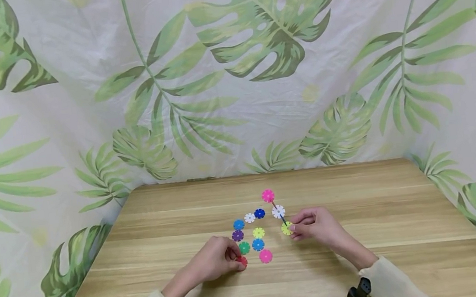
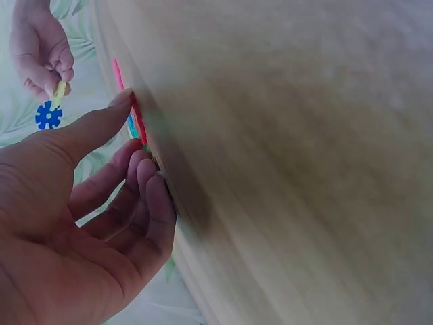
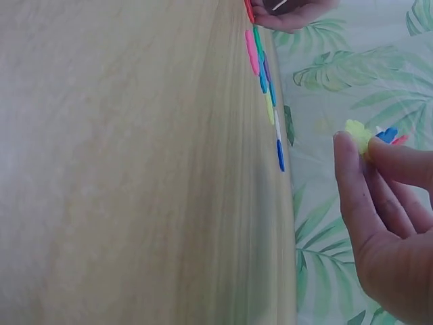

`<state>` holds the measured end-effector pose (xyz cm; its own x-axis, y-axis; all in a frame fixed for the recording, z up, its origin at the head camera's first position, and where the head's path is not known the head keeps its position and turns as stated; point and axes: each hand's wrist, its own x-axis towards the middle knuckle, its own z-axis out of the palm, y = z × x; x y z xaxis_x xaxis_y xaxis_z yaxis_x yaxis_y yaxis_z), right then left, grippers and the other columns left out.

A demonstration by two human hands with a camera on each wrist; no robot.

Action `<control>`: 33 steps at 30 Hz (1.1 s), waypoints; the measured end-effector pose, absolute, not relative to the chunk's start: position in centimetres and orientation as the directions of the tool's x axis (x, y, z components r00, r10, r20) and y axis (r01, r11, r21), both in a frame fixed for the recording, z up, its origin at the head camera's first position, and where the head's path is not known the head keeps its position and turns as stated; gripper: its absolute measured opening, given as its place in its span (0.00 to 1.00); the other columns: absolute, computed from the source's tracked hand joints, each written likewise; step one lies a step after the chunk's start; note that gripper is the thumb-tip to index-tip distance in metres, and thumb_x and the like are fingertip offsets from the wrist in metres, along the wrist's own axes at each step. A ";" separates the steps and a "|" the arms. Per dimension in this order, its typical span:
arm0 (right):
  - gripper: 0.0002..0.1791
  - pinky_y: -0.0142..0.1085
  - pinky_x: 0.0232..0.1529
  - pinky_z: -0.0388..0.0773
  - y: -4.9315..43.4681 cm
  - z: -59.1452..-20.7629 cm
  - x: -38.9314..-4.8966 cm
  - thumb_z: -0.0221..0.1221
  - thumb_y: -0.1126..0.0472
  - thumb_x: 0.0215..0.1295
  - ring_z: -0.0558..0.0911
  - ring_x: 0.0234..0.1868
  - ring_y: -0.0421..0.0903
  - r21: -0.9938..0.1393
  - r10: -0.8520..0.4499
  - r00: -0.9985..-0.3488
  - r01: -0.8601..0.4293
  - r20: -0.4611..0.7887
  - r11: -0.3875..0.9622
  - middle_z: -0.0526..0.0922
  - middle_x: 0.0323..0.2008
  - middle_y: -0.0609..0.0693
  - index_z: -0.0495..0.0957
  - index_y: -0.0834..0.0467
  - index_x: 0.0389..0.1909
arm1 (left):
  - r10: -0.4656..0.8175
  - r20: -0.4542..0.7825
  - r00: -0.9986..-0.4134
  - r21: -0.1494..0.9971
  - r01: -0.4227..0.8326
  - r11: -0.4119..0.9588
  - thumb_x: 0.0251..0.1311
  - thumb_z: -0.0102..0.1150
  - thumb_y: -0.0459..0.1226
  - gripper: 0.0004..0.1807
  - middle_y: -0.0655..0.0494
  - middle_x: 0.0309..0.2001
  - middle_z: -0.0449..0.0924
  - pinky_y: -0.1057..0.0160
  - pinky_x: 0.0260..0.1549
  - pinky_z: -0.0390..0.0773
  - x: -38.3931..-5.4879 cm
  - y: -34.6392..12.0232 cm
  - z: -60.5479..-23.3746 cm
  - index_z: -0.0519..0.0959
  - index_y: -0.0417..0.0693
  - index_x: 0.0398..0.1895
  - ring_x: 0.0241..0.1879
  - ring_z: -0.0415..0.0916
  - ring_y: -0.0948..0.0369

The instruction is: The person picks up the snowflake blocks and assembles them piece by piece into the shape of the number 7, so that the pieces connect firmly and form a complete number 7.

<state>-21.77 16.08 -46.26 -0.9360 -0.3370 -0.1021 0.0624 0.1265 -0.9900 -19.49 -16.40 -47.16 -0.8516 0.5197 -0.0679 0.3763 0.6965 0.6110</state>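
Observation:
My left hand (image 1: 219,259) is low over the table, its thumb and index finger pinching the edges of a red notched plastic snowflake disc (image 1: 243,262). Just beyond it lies a green disc (image 1: 244,248). Raised above the tabletop, my right hand (image 1: 319,226) pinches a yellow snowflake disc (image 1: 286,228) between thumb and fingers. That disc belongs to a joined chain with a white disc (image 1: 278,211), a pink disc (image 1: 268,196) and a blue disc (image 3: 388,135) seen nearly edge-on from the head. In the left wrist view the blue disc (image 2: 48,116) faces the camera.
Loose discs lie between the hands: purple (image 1: 238,235), light blue (image 1: 238,224), white (image 1: 249,218), dark blue (image 1: 259,213), yellow (image 1: 258,233), another blue (image 1: 258,245) and pink (image 1: 266,256). The wooden table (image 1: 175,207) meets a leaf-patterned cloth (image 1: 261,117) at the back.

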 end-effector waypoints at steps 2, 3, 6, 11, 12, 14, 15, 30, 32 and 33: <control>0.15 0.49 0.47 0.90 16.1 -46.3 -21.8 0.66 0.70 0.69 0.92 0.37 0.52 -0.990 -0.334 -0.936 0.078 -0.114 0.117 0.90 0.39 0.66 0.80 0.78 0.49 | 0.516 -0.081 -0.853 0.624 0.360 0.694 0.56 0.80 0.41 0.09 0.64 0.27 0.81 0.71 0.28 0.77 -19.5 -16.4 -47.2 0.87 0.50 0.30 0.27 0.74 0.70; 0.15 0.49 0.47 0.90 16.0 -46.3 -21.8 0.65 0.70 0.69 0.92 0.37 0.52 -0.990 -0.330 -0.936 0.087 -0.120 0.111 0.91 0.39 0.65 0.80 0.78 0.50 | 0.514 -0.091 -0.853 0.630 0.351 0.693 0.56 0.80 0.41 0.09 0.64 0.27 0.81 0.71 0.28 0.77 -19.5 -16.3 -47.3 0.86 0.51 0.30 0.27 0.74 0.70; 0.16 0.49 0.48 0.90 16.1 -46.4 -21.9 0.65 0.71 0.69 0.92 0.37 0.51 -0.989 -0.328 -0.935 0.110 -0.136 0.096 0.91 0.38 0.60 0.79 0.79 0.51 | 0.510 -0.118 -0.852 0.648 0.323 0.690 0.55 0.80 0.39 0.09 0.63 0.27 0.81 0.71 0.28 0.77 -19.5 -16.3 -47.2 0.85 0.51 0.29 0.28 0.74 0.68; 0.16 0.49 0.50 0.90 16.1 -46.5 -21.9 0.64 0.72 0.69 0.93 0.38 0.51 -0.989 -0.333 -0.932 0.131 -0.147 0.069 0.91 0.37 0.58 0.78 0.80 0.51 | 0.505 -0.134 -0.852 0.672 0.297 0.679 0.53 0.81 0.38 0.10 0.61 0.28 0.81 0.70 0.27 0.78 -19.4 -16.3 -47.1 0.84 0.50 0.29 0.28 0.75 0.67; 0.16 0.49 0.50 0.90 16.2 -46.5 -21.9 0.65 0.72 0.68 0.93 0.38 0.50 -0.989 -0.335 -0.930 0.135 -0.149 0.065 0.91 0.37 0.58 0.78 0.79 0.51 | 0.504 -0.133 -0.854 0.674 0.295 0.678 0.53 0.81 0.38 0.10 0.61 0.28 0.81 0.70 0.27 0.78 -19.4 -16.3 -47.1 0.85 0.50 0.30 0.28 0.75 0.67; 0.16 0.48 0.49 0.90 16.1 -46.5 -21.9 0.66 0.72 0.68 0.93 0.38 0.50 -0.988 -0.337 -0.929 0.141 -0.152 0.055 0.91 0.37 0.58 0.79 0.79 0.50 | 0.500 -0.131 -0.856 0.679 0.290 0.674 0.53 0.81 0.38 0.10 0.61 0.28 0.81 0.70 0.27 0.78 -19.4 -16.3 -47.2 0.85 0.50 0.30 0.28 0.75 0.66; 0.16 0.48 0.49 0.90 16.1 -46.5 -21.9 0.66 0.72 0.68 0.93 0.37 0.50 -0.988 -0.338 -0.929 0.145 -0.153 0.050 0.91 0.37 0.58 0.79 0.79 0.51 | 0.498 -0.131 -0.857 0.680 0.287 0.674 0.53 0.81 0.37 0.10 0.61 0.28 0.81 0.70 0.27 0.78 -19.4 -16.3 -47.2 0.84 0.50 0.30 0.28 0.75 0.66; 0.17 0.48 0.49 0.90 16.0 -46.3 -21.9 0.66 0.71 0.68 0.93 0.37 0.48 -0.987 -0.352 -0.923 0.160 -0.158 0.023 0.92 0.39 0.62 0.78 0.79 0.52 | 0.361 -0.087 -0.928 0.892 0.089 0.444 0.63 0.70 0.28 0.02 0.44 0.34 0.91 0.63 0.31 0.90 -19.2 -15.1 -46.8 0.89 0.36 0.37 0.31 0.90 0.56; 0.17 0.48 0.49 0.90 16.0 -46.3 -21.9 0.66 0.70 0.68 0.93 0.37 0.48 -0.986 -0.350 -0.923 0.161 -0.161 0.029 0.92 0.38 0.61 0.79 0.79 0.52 | 0.372 -0.101 -0.923 0.904 0.071 0.422 0.67 0.66 0.27 0.05 0.40 0.37 0.91 0.61 0.34 0.91 -19.4 -14.8 -46.5 0.89 0.34 0.40 0.34 0.91 0.54; 0.17 0.48 0.49 0.90 16.0 -46.3 -21.9 0.66 0.70 0.68 0.93 0.37 0.48 -0.986 -0.349 -0.923 0.161 -0.162 0.034 0.92 0.38 0.60 0.79 0.78 0.52 | 0.377 -0.108 -0.920 0.910 0.061 0.410 0.69 0.64 0.27 0.06 0.39 0.38 0.91 0.61 0.36 0.91 -19.5 -14.6 -46.3 0.88 0.33 0.43 0.35 0.91 0.53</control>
